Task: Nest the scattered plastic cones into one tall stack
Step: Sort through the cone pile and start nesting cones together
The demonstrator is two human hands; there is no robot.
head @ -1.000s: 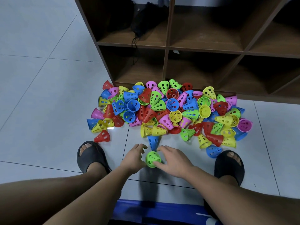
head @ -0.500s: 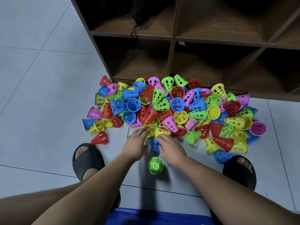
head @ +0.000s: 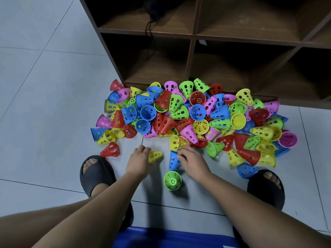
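A green cone [head: 172, 180] stands upright alone on the tiled floor between my feet. Just beyond it my left hand [head: 138, 161] grips a yellow cone [head: 155, 156] lying on its side. My right hand [head: 192, 161] holds a blue cone [head: 173, 160] by its wide rim, its narrow end pointing toward me. Behind both hands spreads a heap of several perforated cones [head: 193, 115] in red, yellow, green, blue and pink, tumbled on their sides and ends.
A dark wooden cubby shelf [head: 192, 34] rises right behind the heap. My feet in black slides [head: 96, 173] [head: 266, 187] flank the green cone. A red cone [head: 110, 150] lies apart near my left foot. A blue mat edge [head: 170, 238] lies under me.
Both hands left the green cone, reached forward into the heap's near edge, and now each has drawn back slightly with a cone: yellow in the left, blue in the right.
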